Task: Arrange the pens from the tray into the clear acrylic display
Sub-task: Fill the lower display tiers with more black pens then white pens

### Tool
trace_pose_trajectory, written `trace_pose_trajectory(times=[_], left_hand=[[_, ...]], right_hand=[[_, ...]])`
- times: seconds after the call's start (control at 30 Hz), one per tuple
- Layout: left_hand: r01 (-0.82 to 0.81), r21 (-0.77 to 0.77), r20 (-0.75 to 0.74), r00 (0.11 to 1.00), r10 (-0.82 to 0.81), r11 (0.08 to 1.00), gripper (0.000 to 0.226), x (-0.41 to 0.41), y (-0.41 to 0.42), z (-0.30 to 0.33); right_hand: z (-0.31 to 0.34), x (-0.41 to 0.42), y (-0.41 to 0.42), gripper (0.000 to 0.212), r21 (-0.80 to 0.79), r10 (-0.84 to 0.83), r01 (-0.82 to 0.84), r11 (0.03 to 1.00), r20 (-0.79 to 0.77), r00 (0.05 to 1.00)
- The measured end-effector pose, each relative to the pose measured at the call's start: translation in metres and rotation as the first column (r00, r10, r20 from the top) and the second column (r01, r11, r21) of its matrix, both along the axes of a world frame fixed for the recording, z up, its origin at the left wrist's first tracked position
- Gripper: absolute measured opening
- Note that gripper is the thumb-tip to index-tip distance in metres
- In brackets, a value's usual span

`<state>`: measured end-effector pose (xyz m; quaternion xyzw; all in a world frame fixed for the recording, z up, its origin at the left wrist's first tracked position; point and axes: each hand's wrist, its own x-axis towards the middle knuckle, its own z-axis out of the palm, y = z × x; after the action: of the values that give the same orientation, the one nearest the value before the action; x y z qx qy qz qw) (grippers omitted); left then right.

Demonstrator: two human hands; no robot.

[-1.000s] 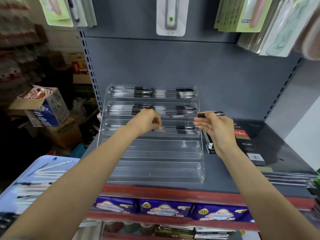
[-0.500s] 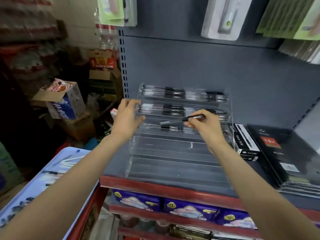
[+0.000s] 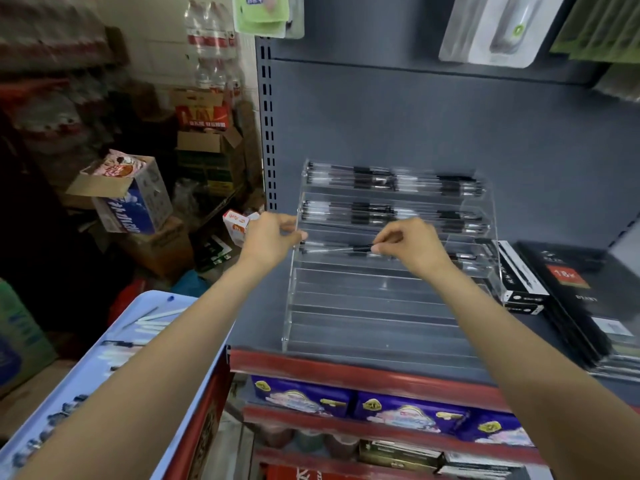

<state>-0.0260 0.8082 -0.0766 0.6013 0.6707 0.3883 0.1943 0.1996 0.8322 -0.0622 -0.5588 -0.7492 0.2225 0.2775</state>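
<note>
A clear acrylic tiered display (image 3: 374, 306) stands on the grey shelf. Its two upper tiers hold rows of black-and-clear pens (image 3: 391, 180). My right hand (image 3: 412, 245) pinches a pen (image 3: 339, 249) and holds it lying level in the third tier. My left hand (image 3: 272, 237) grips the display's left wall at that tier. The two lower tiers hold nothing. A light blue tray (image 3: 86, 375) with several pens sits at the lower left, partly hidden by my left forearm.
Black boxes (image 3: 519, 278) and black diary books (image 3: 581, 292) lie right of the display. The shelf's red front edge (image 3: 363, 370) runs below it, with purple packs underneath. Cardboard boxes (image 3: 128, 199) crowd the floor at left. Packaged goods hang above.
My right hand has brought the pen down and left from above the display into the third tier. My left hand moved from the tier to the display's left wall. The view swung left.
</note>
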Motion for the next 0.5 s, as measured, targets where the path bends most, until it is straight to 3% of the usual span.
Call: trace_pose_trajectory(times=[0.2, 0.37, 0.5], left_hand=[[-0.03, 0.021, 0.044, 0.999, 0.029, 0.999, 0.045, -0.001, -0.001, -0.004], [-0.04, 0.015, 0.04, 0.998, 0.04, 0.999, 0.045, -0.001, 0.001, -0.006], [-0.054, 0.005, 0.038, 0.998, 0.054, 0.999, 0.045, 0.0, 0.0, -0.006]], right_hand=[[-0.008, -0.011, 0.002, 0.011, 0.019, -0.051, 0.05, 0.999, 0.008, 0.999], [-0.01, -0.009, -0.005, 0.027, -0.034, 0.042, -0.038, 0.999, 0.126, 0.991], [-0.008, -0.002, -0.013, 0.025, -0.019, 0.112, -0.11, 0.994, 0.168, 0.979]])
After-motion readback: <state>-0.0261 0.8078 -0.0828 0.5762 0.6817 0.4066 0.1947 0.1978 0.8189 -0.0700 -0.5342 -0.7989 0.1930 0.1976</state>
